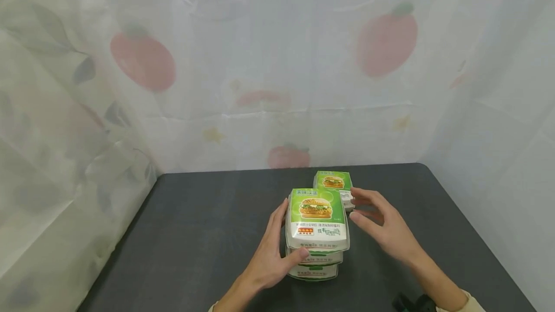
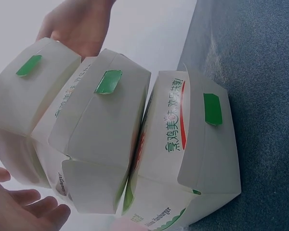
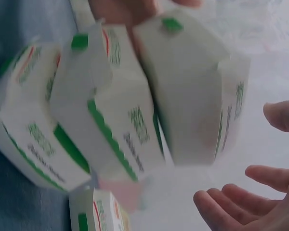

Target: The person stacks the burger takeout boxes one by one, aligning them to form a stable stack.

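Note:
Three white-and-green burger boxes [image 1: 317, 230] are stacked on the dark table, the top one sitting a bit unevenly over the lower two. Along the stack's left side lies my left hand [image 1: 273, 254], its fingers fairly straight and its thumb by the top box's front corner. The left wrist view shows that hand's fingers [image 2: 41, 211] loosely spread beside the boxes. To the right, my right hand [image 1: 388, 227] is held with fingers apart and nothing in it. Spread fingers [image 3: 231, 204] of this hand appear clear of the stack in the right wrist view.
Another burger box [image 1: 334, 180] stands behind the stack, partly hidden by it. The dark table [image 1: 208, 235] meets a pale fruit-print curtain [image 1: 260, 61] at the back, with sheets on both sides. A black object [image 1: 414, 302] shows beside the right wrist.

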The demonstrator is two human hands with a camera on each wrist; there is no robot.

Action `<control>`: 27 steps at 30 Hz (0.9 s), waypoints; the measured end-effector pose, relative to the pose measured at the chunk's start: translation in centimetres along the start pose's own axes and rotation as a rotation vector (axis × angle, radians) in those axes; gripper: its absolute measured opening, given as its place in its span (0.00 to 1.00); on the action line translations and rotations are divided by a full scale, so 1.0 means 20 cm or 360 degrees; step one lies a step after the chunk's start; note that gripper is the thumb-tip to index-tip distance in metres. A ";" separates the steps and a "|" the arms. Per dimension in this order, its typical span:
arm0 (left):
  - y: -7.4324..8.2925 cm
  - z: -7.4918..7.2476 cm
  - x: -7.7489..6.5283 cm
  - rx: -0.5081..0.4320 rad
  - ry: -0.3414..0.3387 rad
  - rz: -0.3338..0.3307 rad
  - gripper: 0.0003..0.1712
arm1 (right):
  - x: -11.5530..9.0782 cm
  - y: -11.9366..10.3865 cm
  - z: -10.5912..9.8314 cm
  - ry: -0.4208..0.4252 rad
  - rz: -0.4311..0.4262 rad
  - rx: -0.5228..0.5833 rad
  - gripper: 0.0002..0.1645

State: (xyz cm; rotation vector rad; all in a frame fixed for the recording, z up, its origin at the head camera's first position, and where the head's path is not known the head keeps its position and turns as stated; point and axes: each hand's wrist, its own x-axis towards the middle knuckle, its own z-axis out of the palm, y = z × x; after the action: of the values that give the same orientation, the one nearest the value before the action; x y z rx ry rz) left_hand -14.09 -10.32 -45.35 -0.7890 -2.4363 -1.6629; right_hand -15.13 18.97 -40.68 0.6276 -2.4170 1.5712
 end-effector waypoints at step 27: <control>0.00 0.01 0.00 0.0069 0.0030 -0.0010 0.52 | 0.33 0.38 0.00 0.0067 0.0341 -0.0330 0.44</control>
State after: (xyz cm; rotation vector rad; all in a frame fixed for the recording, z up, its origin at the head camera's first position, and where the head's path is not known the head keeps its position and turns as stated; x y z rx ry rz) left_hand -14.02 -10.17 -45.42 -0.7574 -2.4559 -1.6066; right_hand -24.41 20.00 -44.47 0.3036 -2.6423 1.3621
